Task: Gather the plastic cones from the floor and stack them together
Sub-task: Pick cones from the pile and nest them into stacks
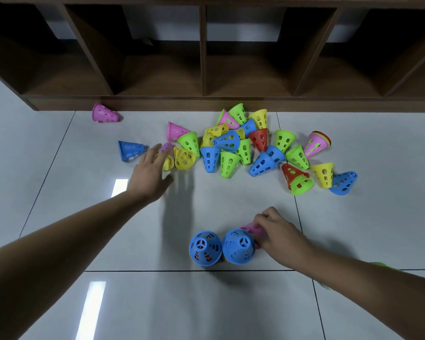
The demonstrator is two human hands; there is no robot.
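Several perforated plastic cones in pink, blue, green, yellow and red lie in a loose pile [241, 146] on the tiled floor. My left hand [151, 171] is stretched out, fingers apart, over a yellow cone [183, 158] at the pile's left end, holding nothing. Close to me stand two upright blue cones [205, 248] [238, 246], side by side. My right hand [277, 235] grips a pink cone [252, 229] just right of them; most of that cone is hidden by my fingers.
A dark wooden shelf unit [206, 69] with open compartments runs along the back, its base touching the pile. One pink cone [104, 113] lies apart at the far left, and a blue cone [130, 149] lies left of my left hand.
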